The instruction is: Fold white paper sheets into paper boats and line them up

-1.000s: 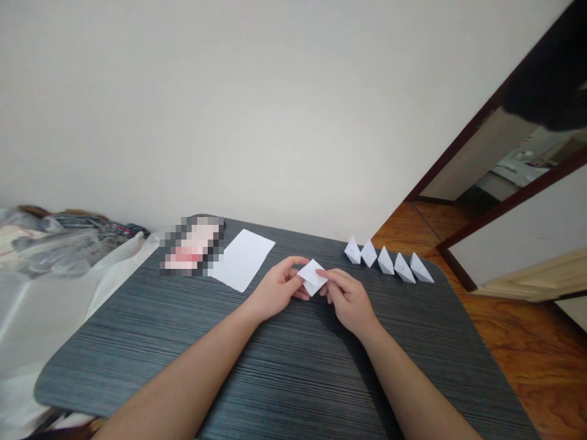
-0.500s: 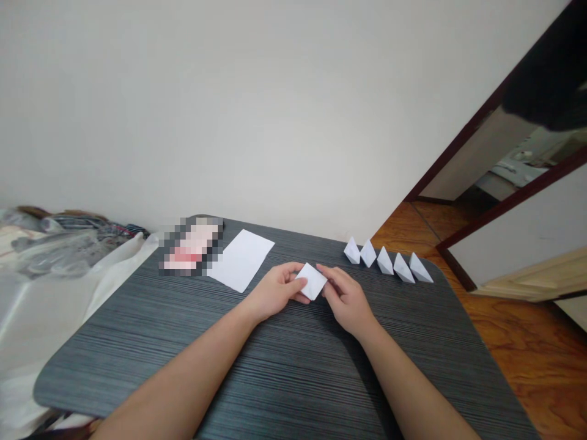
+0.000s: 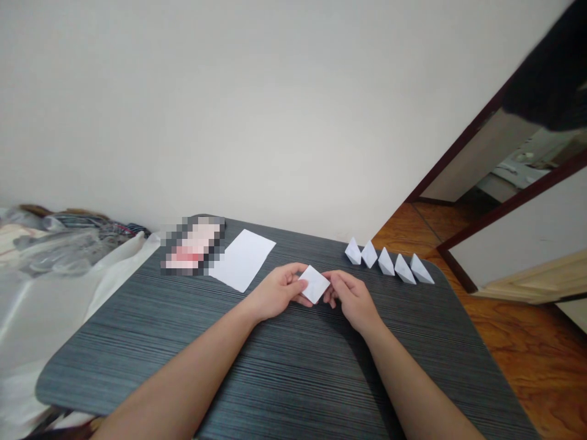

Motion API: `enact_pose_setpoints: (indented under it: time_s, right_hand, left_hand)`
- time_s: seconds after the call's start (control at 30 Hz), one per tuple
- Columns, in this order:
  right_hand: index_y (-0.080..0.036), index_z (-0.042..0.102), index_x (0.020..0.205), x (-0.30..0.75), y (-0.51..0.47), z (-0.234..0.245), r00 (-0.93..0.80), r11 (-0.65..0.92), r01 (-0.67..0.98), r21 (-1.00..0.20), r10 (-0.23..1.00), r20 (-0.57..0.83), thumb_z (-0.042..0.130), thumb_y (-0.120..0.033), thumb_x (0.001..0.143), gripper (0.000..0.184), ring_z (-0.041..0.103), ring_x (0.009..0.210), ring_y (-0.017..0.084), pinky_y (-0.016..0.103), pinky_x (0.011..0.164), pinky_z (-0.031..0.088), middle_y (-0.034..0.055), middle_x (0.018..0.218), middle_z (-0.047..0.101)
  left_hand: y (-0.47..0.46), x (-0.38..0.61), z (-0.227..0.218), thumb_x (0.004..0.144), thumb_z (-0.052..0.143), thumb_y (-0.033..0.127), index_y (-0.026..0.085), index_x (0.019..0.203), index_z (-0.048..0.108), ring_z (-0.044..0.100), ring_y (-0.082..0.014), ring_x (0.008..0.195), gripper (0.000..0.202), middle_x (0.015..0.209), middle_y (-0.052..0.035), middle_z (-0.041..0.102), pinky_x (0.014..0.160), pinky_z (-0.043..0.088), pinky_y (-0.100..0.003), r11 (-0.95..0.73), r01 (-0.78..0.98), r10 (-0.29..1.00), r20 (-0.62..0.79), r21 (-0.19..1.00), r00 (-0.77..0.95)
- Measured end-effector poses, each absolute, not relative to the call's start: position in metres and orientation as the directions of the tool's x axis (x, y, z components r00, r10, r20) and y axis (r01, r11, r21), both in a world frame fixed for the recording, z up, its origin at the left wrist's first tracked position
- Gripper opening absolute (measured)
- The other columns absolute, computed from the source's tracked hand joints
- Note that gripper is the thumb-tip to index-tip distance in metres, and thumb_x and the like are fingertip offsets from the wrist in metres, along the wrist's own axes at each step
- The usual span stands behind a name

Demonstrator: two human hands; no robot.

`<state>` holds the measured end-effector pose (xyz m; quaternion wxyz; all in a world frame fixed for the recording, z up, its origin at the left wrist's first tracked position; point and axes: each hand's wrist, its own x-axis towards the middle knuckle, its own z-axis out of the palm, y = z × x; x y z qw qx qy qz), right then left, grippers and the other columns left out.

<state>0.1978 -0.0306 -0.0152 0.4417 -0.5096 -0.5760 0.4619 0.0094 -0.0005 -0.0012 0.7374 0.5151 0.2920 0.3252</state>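
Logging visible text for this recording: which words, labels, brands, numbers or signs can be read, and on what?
No readable text anywhere.
Pixelated item: blocked out, any text unreadable.
Folded paper in the left hand, loose sheet, five folded pieces: no lettering discernible.

Bare forearms (image 3: 188, 360) in an inward slant, left hand (image 3: 277, 292) in a pinch, right hand (image 3: 352, 296) opposite, half-curled.

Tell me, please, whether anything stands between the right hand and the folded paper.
Nothing visible does: the right hand is at the right corner of the folded paper; the left hand holds its left side.
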Motion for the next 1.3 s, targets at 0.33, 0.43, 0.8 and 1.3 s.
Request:
enact_pose_setpoints:
  time_s: [0.33, 0.43, 0.8, 1.3]
  right_hand:
    - [-0.017, 0.060, 0.075, 0.1953, -0.0332, -0.0123, -0.033, 0.085, 0.385, -0.919, 0.996, 0.078, 0.049, -0.035, 0.087, 0.024, 0.050, 0.047, 0.011, 0.022, 0.047, 0.039, 0.0002, 0.058, 0.061]
    - [-0.017, 0.060, 0.074, 0.1941, -0.0345, -0.0108, -0.034, 0.115, 0.415, -0.903, 0.993, 0.111, 0.048, -0.033, 0.088, 0.024, 0.051, 0.048, 0.011, 0.022, 0.049, 0.040, 0.0007, 0.058, 0.063]
    - [-0.018, 0.059, 0.071, 0.1922, -0.0352, -0.0086, -0.123, 0.117, 0.404, -0.907, 0.990, 0.072, 0.051, -0.033, 0.086, 0.022, 0.051, 0.048, 0.011, 0.022, 0.049, 0.039, 0.0001, 0.060, 0.063]
    - [-0.018, 0.063, 0.079, 0.1891, -0.0332, -0.0067, -0.082, 0.159, 0.331, -0.930, 0.987, 0.139, 0.051, -0.033, 0.085, 0.020, 0.052, 0.055, 0.013, 0.023, 0.050, 0.041, 0.0019, 0.069, 0.060]
  left_hand:
    - [0.0003, 0.0097, -0.0048, 0.079, 0.060, 0.028, 0.014, 0.114, 0.050, 0.065, -0.0167, 0.070, 0.038, 0.080, -0.0068, 0.066, 0.069, 0.055, -0.035, 0.230, -0.087, 0.797, -0.136, 0.969, 0.589]
    - [-0.0002, 0.0099, -0.0058, 0.076, 0.063, 0.028, 0.012, 0.105, 0.054, 0.066, -0.0174, 0.069, 0.034, 0.079, -0.0080, 0.066, 0.065, 0.055, -0.032, 0.217, -0.024, 0.779, -0.158, 0.976, 0.607]
    - [-0.0021, 0.0104, 0.0008, 0.077, 0.059, 0.025, 0.010, 0.088, 0.059, 0.064, -0.0142, 0.066, 0.018, 0.078, -0.0083, 0.067, 0.062, 0.053, -0.026, 0.141, 0.053, 0.775, -0.144, 0.989, 0.615]
    - [-0.0048, 0.0100, 0.0020, 0.079, 0.055, 0.030, 0.011, 0.083, 0.058, 0.062, -0.0127, 0.056, 0.020, 0.073, -0.0076, 0.067, 0.054, 0.051, -0.025, 0.061, 0.170, 0.715, -0.162, 0.984, 0.680]
